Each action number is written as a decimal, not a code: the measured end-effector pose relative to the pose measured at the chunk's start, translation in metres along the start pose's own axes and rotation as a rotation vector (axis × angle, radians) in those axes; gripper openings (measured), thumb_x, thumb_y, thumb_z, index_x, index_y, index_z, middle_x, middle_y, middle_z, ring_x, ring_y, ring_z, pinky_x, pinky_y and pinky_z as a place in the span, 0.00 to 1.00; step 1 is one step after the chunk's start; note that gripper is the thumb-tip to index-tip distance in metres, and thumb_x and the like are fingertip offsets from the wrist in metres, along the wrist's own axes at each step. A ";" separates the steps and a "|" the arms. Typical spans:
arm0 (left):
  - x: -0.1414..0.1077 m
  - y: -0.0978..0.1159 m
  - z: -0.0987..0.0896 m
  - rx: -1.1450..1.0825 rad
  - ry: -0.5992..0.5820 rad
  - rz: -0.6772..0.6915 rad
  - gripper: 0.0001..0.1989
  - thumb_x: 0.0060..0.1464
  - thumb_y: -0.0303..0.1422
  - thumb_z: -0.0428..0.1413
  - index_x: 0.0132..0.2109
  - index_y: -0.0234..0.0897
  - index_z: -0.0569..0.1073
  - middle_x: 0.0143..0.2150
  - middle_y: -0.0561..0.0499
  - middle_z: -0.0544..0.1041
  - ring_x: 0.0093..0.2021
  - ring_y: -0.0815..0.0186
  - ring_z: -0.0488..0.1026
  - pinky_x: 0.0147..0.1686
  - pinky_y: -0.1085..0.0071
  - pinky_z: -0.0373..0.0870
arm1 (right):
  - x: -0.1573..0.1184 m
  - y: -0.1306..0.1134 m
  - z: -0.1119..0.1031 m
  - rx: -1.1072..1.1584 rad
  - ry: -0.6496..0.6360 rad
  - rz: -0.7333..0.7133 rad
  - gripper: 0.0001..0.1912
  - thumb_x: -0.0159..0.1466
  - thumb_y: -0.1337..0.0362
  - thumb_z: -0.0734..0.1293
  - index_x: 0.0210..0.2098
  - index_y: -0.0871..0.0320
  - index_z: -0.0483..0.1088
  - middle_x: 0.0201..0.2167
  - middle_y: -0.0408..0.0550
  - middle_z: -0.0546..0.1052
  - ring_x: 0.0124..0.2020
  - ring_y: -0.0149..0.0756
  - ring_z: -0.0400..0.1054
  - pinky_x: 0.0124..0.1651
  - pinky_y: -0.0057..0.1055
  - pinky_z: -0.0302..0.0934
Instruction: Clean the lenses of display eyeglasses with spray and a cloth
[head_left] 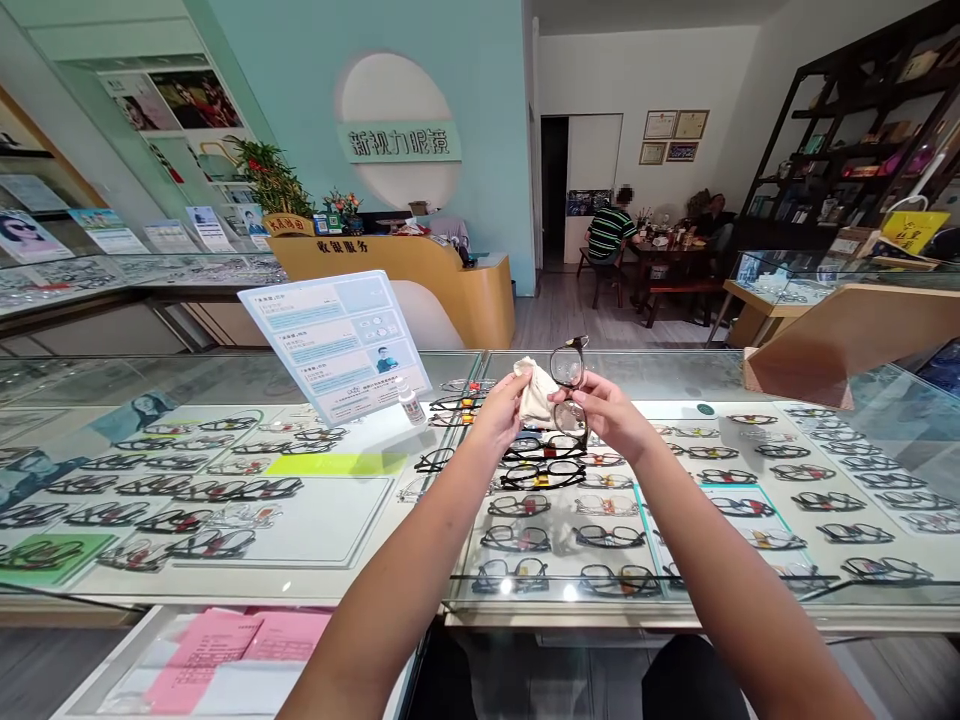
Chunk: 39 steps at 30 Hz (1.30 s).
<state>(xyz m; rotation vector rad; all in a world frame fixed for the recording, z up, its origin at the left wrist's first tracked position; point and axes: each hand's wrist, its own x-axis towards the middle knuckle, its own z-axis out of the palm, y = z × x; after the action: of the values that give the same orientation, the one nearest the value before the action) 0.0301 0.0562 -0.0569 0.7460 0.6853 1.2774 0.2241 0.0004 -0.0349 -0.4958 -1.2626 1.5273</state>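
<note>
Above the glass display case (600, 600), my right hand (606, 408) grips a pair of dark-framed eyeglasses (568, 368), held on end so that one lens is above the other. My left hand (501, 402) is closed on a cream-coloured cloth (538, 396), which touches or nearly touches the lenses. Below both hands, rows of eyeglasses (543, 474) lie in the case. A small bottle (411, 404) stands on the glass to the left of my left hand.
A printed info sign (337, 345) stands on the case, left of centre. To the right is a brown board (847, 340). An open drawer (135, 665) with pink papers (217, 655) juts out at lower left. Two people sit at a far table (667, 245).
</note>
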 end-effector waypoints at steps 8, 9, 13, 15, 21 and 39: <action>-0.005 0.006 0.006 -0.032 -0.048 -0.151 0.10 0.65 0.38 0.64 0.45 0.35 0.79 0.43 0.43 0.84 0.44 0.58 0.83 0.46 0.64 0.80 | 0.004 0.003 -0.001 0.059 0.128 -0.044 0.16 0.59 0.55 0.82 0.36 0.52 0.74 0.40 0.46 0.86 0.36 0.36 0.77 0.39 0.31 0.72; -0.006 0.007 0.007 -0.023 -0.067 -0.172 0.14 0.65 0.42 0.64 0.46 0.35 0.80 0.45 0.42 0.85 0.46 0.57 0.83 0.47 0.63 0.80 | 0.005 0.002 -0.002 0.062 0.156 -0.061 0.16 0.60 0.55 0.81 0.35 0.53 0.73 0.40 0.46 0.86 0.36 0.35 0.77 0.39 0.30 0.72; -0.014 0.008 0.008 0.145 -0.168 -0.173 0.26 0.54 0.48 0.72 0.53 0.37 0.80 0.55 0.39 0.83 0.51 0.55 0.82 0.44 0.64 0.80 | 0.005 -0.002 -0.007 0.053 0.235 -0.120 0.17 0.59 0.55 0.82 0.33 0.53 0.72 0.40 0.44 0.85 0.38 0.33 0.76 0.42 0.29 0.71; -0.017 0.007 0.008 0.227 -0.180 -0.138 0.29 0.48 0.46 0.76 0.53 0.38 0.80 0.54 0.40 0.83 0.49 0.57 0.82 0.42 0.67 0.79 | 0.004 -0.005 -0.007 0.023 0.245 -0.136 0.17 0.59 0.55 0.82 0.32 0.53 0.72 0.40 0.44 0.85 0.39 0.34 0.76 0.45 0.31 0.71; -0.016 0.002 0.008 0.267 -0.167 -0.093 0.23 0.51 0.41 0.74 0.49 0.36 0.80 0.46 0.43 0.83 0.40 0.62 0.80 0.37 0.68 0.77 | -0.001 -0.007 -0.001 -0.106 0.118 -0.124 0.17 0.59 0.52 0.82 0.35 0.52 0.74 0.40 0.46 0.85 0.43 0.38 0.77 0.49 0.35 0.70; -0.011 0.003 0.005 0.322 -0.170 0.185 0.32 0.46 0.56 0.74 0.45 0.34 0.81 0.33 0.51 0.77 0.29 0.69 0.69 0.29 0.74 0.68 | 0.007 -0.009 -0.016 -0.026 0.345 -0.158 0.21 0.54 0.52 0.84 0.32 0.52 0.71 0.39 0.44 0.86 0.40 0.36 0.75 0.44 0.32 0.67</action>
<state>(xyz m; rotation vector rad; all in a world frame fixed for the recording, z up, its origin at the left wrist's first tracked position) 0.0307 0.0451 -0.0509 1.1917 0.7031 1.2660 0.2387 0.0133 -0.0311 -0.6314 -1.0276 1.2335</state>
